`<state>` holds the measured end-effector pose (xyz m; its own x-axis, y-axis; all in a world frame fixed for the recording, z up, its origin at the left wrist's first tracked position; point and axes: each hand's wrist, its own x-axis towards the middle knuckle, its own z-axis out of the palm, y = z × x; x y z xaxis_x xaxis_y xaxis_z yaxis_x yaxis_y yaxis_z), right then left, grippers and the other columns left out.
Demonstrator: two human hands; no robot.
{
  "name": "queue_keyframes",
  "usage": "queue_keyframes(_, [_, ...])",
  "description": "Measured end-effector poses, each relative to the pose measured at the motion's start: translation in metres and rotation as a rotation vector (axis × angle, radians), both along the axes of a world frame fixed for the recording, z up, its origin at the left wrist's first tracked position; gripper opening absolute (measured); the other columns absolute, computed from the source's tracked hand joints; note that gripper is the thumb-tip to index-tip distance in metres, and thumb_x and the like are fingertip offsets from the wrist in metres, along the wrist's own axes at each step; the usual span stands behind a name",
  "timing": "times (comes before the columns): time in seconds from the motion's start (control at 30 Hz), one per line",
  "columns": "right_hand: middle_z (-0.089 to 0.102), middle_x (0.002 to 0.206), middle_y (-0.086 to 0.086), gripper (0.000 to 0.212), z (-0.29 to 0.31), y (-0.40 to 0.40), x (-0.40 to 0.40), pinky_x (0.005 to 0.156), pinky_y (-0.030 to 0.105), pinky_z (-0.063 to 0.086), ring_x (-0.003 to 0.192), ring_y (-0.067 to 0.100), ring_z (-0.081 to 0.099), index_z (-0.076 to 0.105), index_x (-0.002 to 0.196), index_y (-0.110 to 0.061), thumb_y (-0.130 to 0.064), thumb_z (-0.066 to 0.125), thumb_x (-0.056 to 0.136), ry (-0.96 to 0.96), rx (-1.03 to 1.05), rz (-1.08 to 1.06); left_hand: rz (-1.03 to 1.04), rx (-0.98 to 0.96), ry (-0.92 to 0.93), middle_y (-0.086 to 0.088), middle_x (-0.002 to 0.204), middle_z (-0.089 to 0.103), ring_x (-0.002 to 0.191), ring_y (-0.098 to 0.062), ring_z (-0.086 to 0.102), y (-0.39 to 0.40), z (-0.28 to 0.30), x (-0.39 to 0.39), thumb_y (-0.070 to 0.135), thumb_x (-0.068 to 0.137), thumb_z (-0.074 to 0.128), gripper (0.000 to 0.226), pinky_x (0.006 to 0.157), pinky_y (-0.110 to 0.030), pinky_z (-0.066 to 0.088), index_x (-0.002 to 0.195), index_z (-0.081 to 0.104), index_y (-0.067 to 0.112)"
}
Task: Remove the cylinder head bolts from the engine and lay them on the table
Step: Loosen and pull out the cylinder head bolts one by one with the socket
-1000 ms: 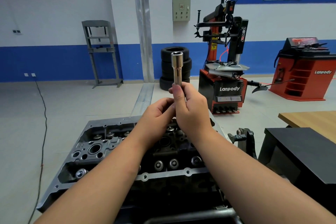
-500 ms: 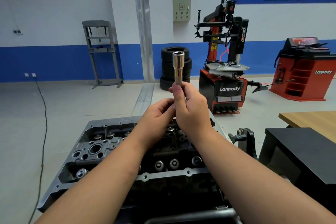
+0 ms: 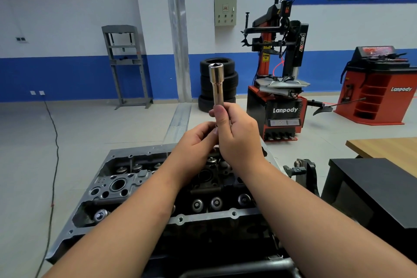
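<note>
The cylinder head (image 3: 144,189) is seen nearest, at 6 o'clock. Above it, a long chrome deep socket (image 3: 216,83) is held upright, open end up, gripped by the right hand (image 3: 239,135); its lower end is pinched by the left hand (image 3: 194,144). A tyre changer (image 3: 277,79) stands at 1 o'clock.

Barely anything moved tbh. The long shiny chrome deep socket (image 3: 216,83) sits a hair lower and left in view, its open end tipped slightly more toward the camera.
</note>
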<state>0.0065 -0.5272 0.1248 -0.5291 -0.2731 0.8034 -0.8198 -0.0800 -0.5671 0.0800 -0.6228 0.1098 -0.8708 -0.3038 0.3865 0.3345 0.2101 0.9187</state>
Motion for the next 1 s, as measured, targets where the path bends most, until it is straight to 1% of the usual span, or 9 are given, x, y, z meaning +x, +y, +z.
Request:
queue_keyframes(0.17, [0.063,0.087,-0.013,0.022,0.0002,0.0008,0.002,0.07,0.012,0.044,0.084,0.004,0.06,0.054,0.105,-0.027,-0.046,0.055,0.095,-0.016,-0.026,0.039,0.043,-0.072,0.028,0.007,0.106,0.079,0.098,-0.009,0.075,-0.0003,0.0003,-0.0007,0.037,0.103,0.063,0.02,0.076,-0.022,0.057,0.12,0.071,0.032])
queue_keyframes(0.3, [0.059,0.08,-0.014,0.015,0.0003,0.0013,0.002,0.062,0.01,0.04,0.07,0.002,0.056,0.054,0.094,-0.029,-0.041,0.062,0.092,-0.004,-0.036,0.006,0.066,-0.036,0.033,0.002,0.106,0.079,0.097,-0.014,0.076,-0.0017,-0.0009,-0.0022,0.034,0.101,0.069,0.019,0.075,-0.024,0.059,0.118,0.071,0.025])
queue_keyframes(0.4, [0.062,0.081,-0.011,0.016,0.001,0.0006,0.0019,0.066,0.016,0.044,0.075,0.005,0.058,0.062,0.096,-0.022,-0.037,0.056,0.096,-0.009,-0.022,0.046,0.057,0.037,0.032,0.001,0.102,0.079,0.091,-0.013,0.076,-0.0015,-0.0008,-0.0018,0.035,0.101,0.067,0.018,0.072,-0.024,0.058,0.112,0.072,0.021])
queue_keyframes(0.5, [0.068,0.088,0.001,0.032,0.0007,0.0002,0.0024,0.075,0.036,0.051,0.086,0.018,0.062,0.067,0.102,-0.013,-0.037,0.047,0.099,-0.004,0.033,0.045,0.006,0.039,0.02,0.003,0.106,0.079,0.098,-0.011,0.075,0.0,0.0003,0.0,0.041,0.104,0.058,0.024,0.077,-0.023,0.057,0.116,0.073,0.028])
queue_keyframes(0.57, [0.069,0.091,0.003,0.03,0.0026,0.0002,0.0038,0.077,0.041,0.051,0.089,0.021,0.062,0.065,0.1,-0.017,-0.038,0.043,0.1,-0.037,0.032,0.051,0.013,-0.012,0.022,0.006,0.103,0.079,0.095,-0.007,0.074,0.0006,-0.0002,0.0014,0.038,0.107,0.056,0.02,0.076,-0.02,0.056,0.111,0.075,0.034])
queue_keyframes(0.67, [0.064,0.088,-0.01,0.014,0.0026,0.0006,0.0037,0.075,0.023,0.048,0.086,0.006,0.06,0.057,0.1,-0.028,-0.04,0.049,0.098,-0.04,-0.002,0.067,0.047,-0.064,0.027,0.007,0.104,0.079,0.095,-0.007,0.074,0.0015,0.0006,0.0007,0.039,0.105,0.059,0.016,0.075,-0.02,0.056,0.113,0.073,0.038])
queue_keyframes(0.73, [0.062,0.087,-0.013,0.018,0.0015,0.0015,0.004,0.071,0.01,0.043,0.084,0.001,0.058,0.053,0.103,-0.029,-0.042,0.061,0.093,-0.032,-0.019,0.065,0.042,-0.077,0.039,0.007,0.104,0.079,0.095,-0.008,0.075,0.0016,0.0015,0.0004,0.037,0.103,0.063,0.017,0.073,-0.019,0.057,0.115,0.072,0.044])
queue_keyframes(0.87, [0.062,0.081,-0.006,0.016,0.0009,0.0012,0.0029,0.065,0.015,0.043,0.078,0.01,0.057,0.055,0.092,-0.025,-0.04,0.062,0.092,-0.013,-0.041,0.035,0.049,-0.031,0.046,0.0,0.101,0.079,0.088,-0.012,0.076,0.0001,0.0006,-0.0011,0.032,0.1,0.068,0.015,0.07,-0.021,0.057,0.115,0.073,0.032])
queue_keyframes(1.0, [0.059,0.077,-0.011,0.018,0.0006,0.0003,0.0013,0.066,0.015,0.043,0.075,0.006,0.057,0.06,0.091,-0.022,-0.038,0.054,0.097,-0.027,-0.025,0.071,0.059,0.027,0.039,0.0,0.101,0.08,0.09,-0.012,0.076,-0.0004,-0.0002,-0.0024,0.03,0.101,0.067,0.017,0.072,-0.022,0.058,0.114,0.072,0.02])
